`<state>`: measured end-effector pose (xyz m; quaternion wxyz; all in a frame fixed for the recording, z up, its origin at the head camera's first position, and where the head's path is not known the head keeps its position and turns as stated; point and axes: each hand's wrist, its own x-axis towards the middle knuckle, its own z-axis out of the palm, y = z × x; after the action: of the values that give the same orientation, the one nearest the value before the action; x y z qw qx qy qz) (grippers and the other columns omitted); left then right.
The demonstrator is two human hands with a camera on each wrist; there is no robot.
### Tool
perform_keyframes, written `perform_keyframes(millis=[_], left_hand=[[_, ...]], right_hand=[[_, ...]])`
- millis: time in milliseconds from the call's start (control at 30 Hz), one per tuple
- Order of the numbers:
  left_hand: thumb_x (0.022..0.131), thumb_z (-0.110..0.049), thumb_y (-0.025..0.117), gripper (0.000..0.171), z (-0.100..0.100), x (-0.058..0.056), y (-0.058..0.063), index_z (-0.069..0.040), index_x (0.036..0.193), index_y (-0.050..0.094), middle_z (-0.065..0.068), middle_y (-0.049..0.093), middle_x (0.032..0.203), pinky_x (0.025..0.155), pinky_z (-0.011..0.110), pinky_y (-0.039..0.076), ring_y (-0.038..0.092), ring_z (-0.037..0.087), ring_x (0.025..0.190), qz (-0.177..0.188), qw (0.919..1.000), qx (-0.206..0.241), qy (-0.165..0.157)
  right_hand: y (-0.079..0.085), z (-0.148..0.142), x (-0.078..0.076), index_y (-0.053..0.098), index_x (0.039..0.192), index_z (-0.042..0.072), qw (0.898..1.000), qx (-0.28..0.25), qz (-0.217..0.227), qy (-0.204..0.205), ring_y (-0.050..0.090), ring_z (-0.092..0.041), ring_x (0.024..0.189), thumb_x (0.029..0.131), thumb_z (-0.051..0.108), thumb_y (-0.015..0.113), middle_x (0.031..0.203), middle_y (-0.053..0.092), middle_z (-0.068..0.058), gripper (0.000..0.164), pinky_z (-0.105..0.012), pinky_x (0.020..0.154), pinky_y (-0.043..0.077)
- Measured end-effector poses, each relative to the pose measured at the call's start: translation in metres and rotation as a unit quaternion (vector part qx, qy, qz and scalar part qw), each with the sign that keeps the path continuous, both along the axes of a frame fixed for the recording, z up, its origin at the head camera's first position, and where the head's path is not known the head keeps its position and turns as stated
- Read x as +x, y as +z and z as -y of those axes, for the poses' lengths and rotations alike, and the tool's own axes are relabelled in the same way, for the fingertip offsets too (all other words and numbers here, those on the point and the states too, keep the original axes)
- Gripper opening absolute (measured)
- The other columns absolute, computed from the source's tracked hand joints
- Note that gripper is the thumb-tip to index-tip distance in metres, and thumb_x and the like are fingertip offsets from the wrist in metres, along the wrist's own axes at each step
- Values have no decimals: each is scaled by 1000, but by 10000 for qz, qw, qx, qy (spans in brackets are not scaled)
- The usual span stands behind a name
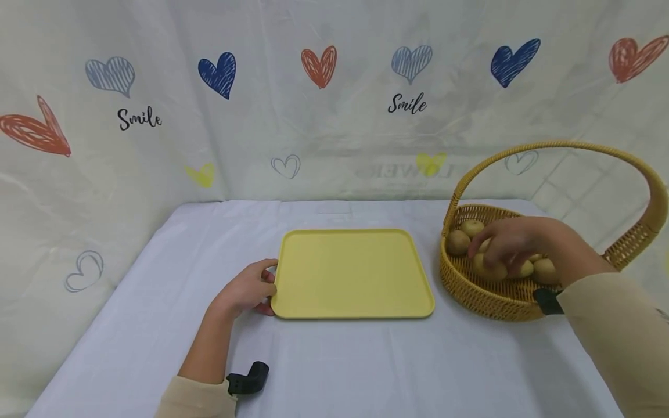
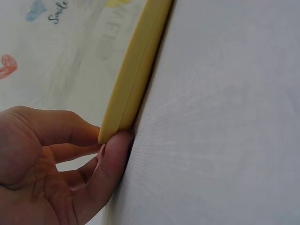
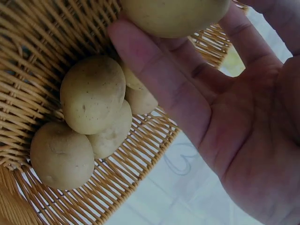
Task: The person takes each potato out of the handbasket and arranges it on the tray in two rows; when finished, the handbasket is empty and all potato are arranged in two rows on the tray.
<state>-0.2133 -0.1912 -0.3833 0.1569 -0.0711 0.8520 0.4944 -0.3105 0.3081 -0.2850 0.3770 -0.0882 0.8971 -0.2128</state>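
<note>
"So, what does the wicker basket (image 1: 473,297) hold?"

"Several potatoes (image 3: 93,96), some touching, beneath its arched handle (image 1: 554,144). The right hand (image 1: 509,238) is in there too, gripping one potato (image 3: 176,18) between thumb and fingers."

"And the yellow tray (image 1: 350,273)?"

"Flat on the white tablecloth (image 1: 366,371), left of the basket. The left hand (image 1: 248,288) pinches its left edge, toward the near corner."

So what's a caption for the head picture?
Left hand grips a yellow tray; right hand reaches into a basket of potatoes.
</note>
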Motion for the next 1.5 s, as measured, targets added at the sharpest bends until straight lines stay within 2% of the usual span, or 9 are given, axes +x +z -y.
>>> perform_keyframes(millis=[300, 533, 733, 867, 1000, 1100, 1233, 1333, 1500], left_hand=[[91, 5, 54, 69, -1, 1, 3, -7, 157, 39, 15, 49, 115, 62, 35, 65, 62, 24, 86, 11, 10000, 8, 8], [92, 4, 55, 68, -2, 2, 4, -7, 157, 39, 15, 50, 117, 62, 34, 65, 63, 25, 87, 45, 10000, -47, 26], [91, 5, 55, 68, -2, 2, 3, -7, 156, 40, 15, 50, 116, 62, 34, 65, 63, 25, 86, 32, 10000, -21, 29], [91, 4, 55, 68, -2, 2, 3, -7, 156, 40, 16, 49, 117, 62, 34, 65, 63, 25, 86, 63, 10000, -29, 36], [92, 5, 55, 68, -1, 2, 3, -7, 157, 39, 15, 49, 117, 62, 35, 65, 63, 25, 86, 81, 9999, -23, 56], [92, 5, 55, 68, 0, 2, 2, -7, 157, 39, 15, 49, 117, 62, 35, 65, 63, 25, 87, 87, 9999, -17, 57], [91, 4, 55, 69, 1, 1, 1, -7, 157, 39, 15, 50, 118, 63, 34, 65, 63, 25, 87, 86, 10000, -5, 24], [91, 4, 55, 70, 1, 1, 1, -7, 157, 38, 15, 50, 118, 63, 34, 65, 63, 25, 87, 92, 10000, 32, 10], [91, 4, 56, 69, 0, 0, 1, -8, 157, 39, 15, 50, 118, 63, 34, 65, 63, 24, 87, 95, 9999, 15, 35]], right_hand=[[4, -2, -2, 56, 139, 4, 9986, -531, -24, -20, 53, -20, 104, 83, 9, 61, 119, 53, -8, 56, -35, 86, 58], [11, -7, -2, 59, 140, 4, 9948, -904, -472, -66, 54, -20, 105, 88, 13, 64, 134, 54, -14, 53, -36, 86, 59], [12, -11, 0, 53, 146, 2, 9899, -1224, -691, -187, 52, -19, 118, 94, 18, 65, 153, 45, -21, 55, -41, 93, 61], [11, -13, 0, 52, 146, 2, 9876, -1346, -758, -269, 52, -16, 122, 96, 19, 64, 155, 42, -21, 54, -43, 96, 60], [11, -13, 1, 53, 145, 3, 9843, -1469, -952, -212, 55, -12, 118, 97, 20, 63, 156, 42, -20, 52, -40, 94, 60], [13, -13, 2, 53, 146, 5, 9819, -1531, -1109, -153, 56, -7, 116, 99, 22, 64, 156, 42, -17, 51, -37, 92, 59], [17, -12, 3, 54, 146, 7, 9790, -1630, -1220, -117, 57, -2, 115, 99, 25, 65, 149, 52, -4, 52, -36, 93, 58], [21, -11, 4, 54, 146, 8, 9777, -1707, -1222, -69, 57, -1, 116, 100, 26, 65, 140, 57, 8, 51, -35, 94, 58], [26, -8, 6, 54, 146, 9, 9755, -1863, -1165, -1, 57, -5, 117, 101, 24, 64, 136, 59, 13, 49, -34, 93, 58]])
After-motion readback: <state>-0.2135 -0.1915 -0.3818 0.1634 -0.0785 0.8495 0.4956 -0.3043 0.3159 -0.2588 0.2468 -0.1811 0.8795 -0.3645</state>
